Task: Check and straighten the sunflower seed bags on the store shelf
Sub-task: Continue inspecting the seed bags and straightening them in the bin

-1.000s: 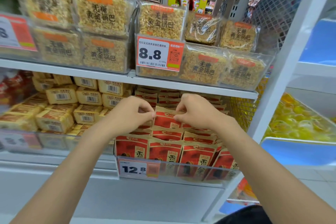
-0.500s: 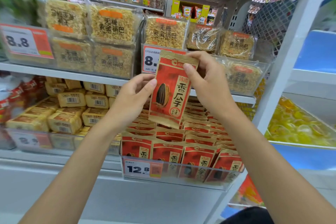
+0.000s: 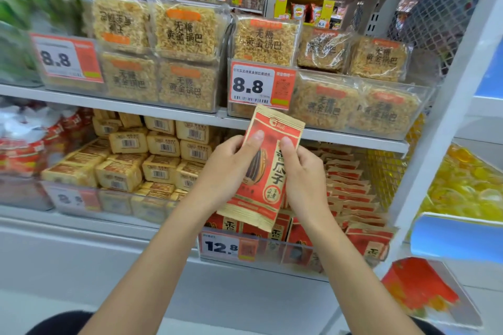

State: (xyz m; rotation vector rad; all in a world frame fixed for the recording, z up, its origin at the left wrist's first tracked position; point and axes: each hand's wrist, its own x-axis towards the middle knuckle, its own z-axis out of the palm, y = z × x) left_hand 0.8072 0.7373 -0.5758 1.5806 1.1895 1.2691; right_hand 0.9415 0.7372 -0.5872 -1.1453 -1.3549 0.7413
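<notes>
Red-and-tan sunflower seed bag [image 3: 268,168] held tilted above the 12.8 price tag [image 3: 221,246], other seed bags [image 3: 351,190] stacked behind that tag. Raised bag's sides pinched by left hand [image 3: 228,171] and right hand [image 3: 304,179], thumbs on front.

Left hand [image 3: 231,168] and right hand [image 3: 302,174], above the 12.8 price tag [image 3: 220,247]: bare, thumbnails short and rounded. Left forearm [image 3: 160,253] left of the tag, right forearm [image 3: 351,266] right of it: uncovered down to frame edge. Dark, near-black clothing [image 3: 57,323] well below the tag, at both bottom corners.
</notes>
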